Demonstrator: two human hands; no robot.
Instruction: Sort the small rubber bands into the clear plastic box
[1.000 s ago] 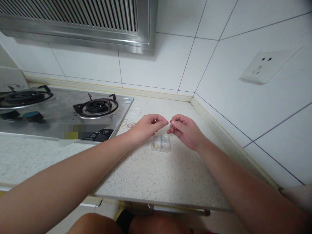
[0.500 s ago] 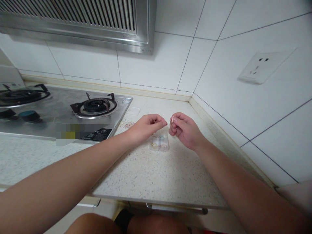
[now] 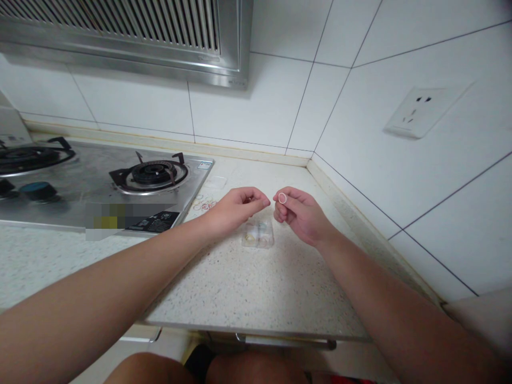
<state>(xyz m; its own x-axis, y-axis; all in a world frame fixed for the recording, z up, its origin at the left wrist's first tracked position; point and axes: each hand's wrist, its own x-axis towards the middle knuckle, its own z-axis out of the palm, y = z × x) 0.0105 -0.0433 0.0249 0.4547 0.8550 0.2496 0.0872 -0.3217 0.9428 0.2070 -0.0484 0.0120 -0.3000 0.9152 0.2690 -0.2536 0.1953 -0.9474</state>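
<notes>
White ring (image 3: 283, 204) within pinched right hand (image 3: 301, 214), left hand (image 3: 239, 208) half-curled

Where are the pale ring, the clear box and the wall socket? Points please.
Pale ring (image 3: 282, 204): head view, lower edge of its band.
Clear box (image 3: 257, 246): head view, its near wall.
Wall socket (image 3: 413, 112): head view, middle of its faceplate.

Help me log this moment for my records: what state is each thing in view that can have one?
Right hand, pinching the pale ring
Pale ring, held upright
Left hand, fingers curled; grip unclear
Transparent box, on the counter, bands inside
Loose bands, scattered beside the hob
Right-hand burner, no flame visible
Wall socket, no plug inserted
</notes>
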